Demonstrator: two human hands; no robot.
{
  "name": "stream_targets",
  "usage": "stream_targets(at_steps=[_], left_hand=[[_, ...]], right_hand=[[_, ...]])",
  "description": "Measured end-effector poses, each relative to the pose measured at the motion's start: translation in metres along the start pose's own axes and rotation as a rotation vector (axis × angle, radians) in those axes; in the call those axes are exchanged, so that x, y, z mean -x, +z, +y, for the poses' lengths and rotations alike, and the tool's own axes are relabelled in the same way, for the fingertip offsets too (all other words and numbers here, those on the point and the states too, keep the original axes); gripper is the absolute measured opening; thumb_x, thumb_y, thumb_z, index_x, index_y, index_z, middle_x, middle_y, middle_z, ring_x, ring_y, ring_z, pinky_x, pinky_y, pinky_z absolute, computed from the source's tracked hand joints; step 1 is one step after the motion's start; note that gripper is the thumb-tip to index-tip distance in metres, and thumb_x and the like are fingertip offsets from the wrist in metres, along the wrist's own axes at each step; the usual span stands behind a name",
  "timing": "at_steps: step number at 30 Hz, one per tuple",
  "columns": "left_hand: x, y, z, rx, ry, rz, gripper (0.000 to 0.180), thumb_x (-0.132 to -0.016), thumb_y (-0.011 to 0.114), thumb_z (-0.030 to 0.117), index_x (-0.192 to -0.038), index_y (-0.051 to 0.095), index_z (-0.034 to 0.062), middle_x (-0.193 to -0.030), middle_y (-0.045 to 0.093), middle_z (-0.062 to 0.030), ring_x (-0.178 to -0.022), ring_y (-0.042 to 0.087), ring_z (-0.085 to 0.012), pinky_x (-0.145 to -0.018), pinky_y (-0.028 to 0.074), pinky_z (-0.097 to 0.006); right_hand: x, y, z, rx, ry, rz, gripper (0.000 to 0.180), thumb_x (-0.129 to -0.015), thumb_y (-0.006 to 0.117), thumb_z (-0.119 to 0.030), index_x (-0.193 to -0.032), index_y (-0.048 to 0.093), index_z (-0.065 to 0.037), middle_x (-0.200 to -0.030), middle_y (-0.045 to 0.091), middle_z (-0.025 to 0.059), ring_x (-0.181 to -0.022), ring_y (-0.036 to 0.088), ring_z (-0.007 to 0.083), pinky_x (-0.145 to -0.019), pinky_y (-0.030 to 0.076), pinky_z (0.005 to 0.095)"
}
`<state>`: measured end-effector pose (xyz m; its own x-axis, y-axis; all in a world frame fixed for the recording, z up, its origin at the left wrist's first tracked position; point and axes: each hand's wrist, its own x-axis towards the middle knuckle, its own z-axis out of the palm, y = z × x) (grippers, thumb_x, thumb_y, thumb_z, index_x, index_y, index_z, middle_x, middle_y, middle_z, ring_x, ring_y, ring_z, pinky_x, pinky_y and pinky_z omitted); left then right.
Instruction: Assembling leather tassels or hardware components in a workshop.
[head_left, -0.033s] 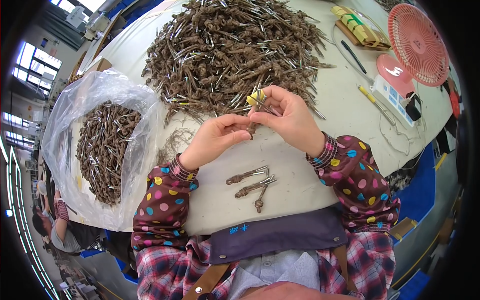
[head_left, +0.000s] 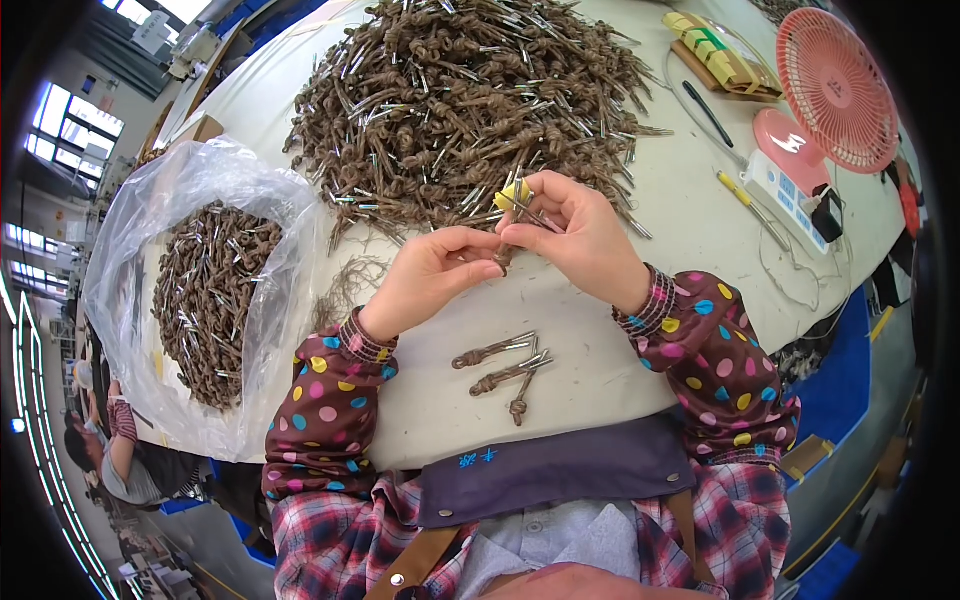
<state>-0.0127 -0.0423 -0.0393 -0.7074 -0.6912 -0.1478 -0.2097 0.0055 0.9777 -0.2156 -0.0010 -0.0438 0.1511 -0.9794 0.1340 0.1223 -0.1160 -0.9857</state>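
My left hand and my right hand meet over the table in front of a large pile. Between their fingertips is a knotted brown cord, its knot hanging below. Thin metal-tipped ends stick out by my right fingers, beside a small yellow piece whose kind I cannot make out. Both hands are closed in a pinch; the fingers partly hide the cord. Nearer to me lie several knotted cords with metal tips. Beyond my hands rises the big pile of knotted brown cords.
At left, a clear plastic bag holds more knotted cords. Loose threads lie beside it. On the right are a pink fan, a white power strip, a yellow-handled tool, a black pen and a yellow bundle.
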Motion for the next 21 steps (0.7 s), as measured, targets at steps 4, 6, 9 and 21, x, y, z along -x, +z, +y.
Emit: stream_targets(at_steps=[4,6,9,21], left_hand=[[0.001,0.006,0.003,-0.366,0.169,0.192,0.022,-0.080,0.069,0.003,-0.101,0.065,-0.0020,-0.093,0.066,-0.0081,-0.076,0.063,-0.0143,-0.071,0.052,-0.026],[0.001,0.004,0.004,-0.531,0.275,0.218,0.019,-0.079,0.069,0.002,-0.097,0.065,-0.0017,-0.090,0.066,-0.0092,-0.074,0.063,-0.0158,-0.068,0.052,-0.026],[0.000,0.006,0.002,-0.707,0.463,0.280,0.013,-0.077,0.069,0.002,-0.089,0.065,0.0004,-0.082,0.063,-0.0095,-0.069,0.061,-0.0207,-0.062,0.049,-0.029],[-0.001,-0.002,-0.005,-0.409,0.357,0.478,0.010,-0.086,0.062,0.006,-0.093,0.057,0.0001,-0.082,0.059,-0.0069,-0.073,0.059,-0.0150,-0.067,0.049,-0.027]], right_hand=[[0.002,0.000,-0.001,0.133,0.053,0.028,0.023,-0.085,0.064,-0.001,-0.106,0.054,0.001,-0.096,0.063,0.0061,-0.090,0.060,0.0090,-0.080,0.048,0.0216],[0.003,0.002,0.000,0.156,0.054,0.040,0.023,-0.085,0.063,-0.001,-0.106,0.054,0.001,-0.096,0.063,0.0061,-0.091,0.060,0.0094,-0.080,0.047,0.0218],[0.003,0.005,0.003,0.052,-0.092,0.113,0.022,-0.083,0.065,-0.001,-0.103,0.056,0.002,-0.088,0.066,0.0053,-0.078,0.061,0.0066,-0.071,0.051,0.0215],[0.006,-0.006,-0.008,0.232,-0.103,0.118,0.026,-0.083,0.065,-0.003,-0.107,0.057,-0.003,-0.090,0.068,-0.0017,-0.054,0.038,-0.0028,-0.049,0.034,0.0153]])
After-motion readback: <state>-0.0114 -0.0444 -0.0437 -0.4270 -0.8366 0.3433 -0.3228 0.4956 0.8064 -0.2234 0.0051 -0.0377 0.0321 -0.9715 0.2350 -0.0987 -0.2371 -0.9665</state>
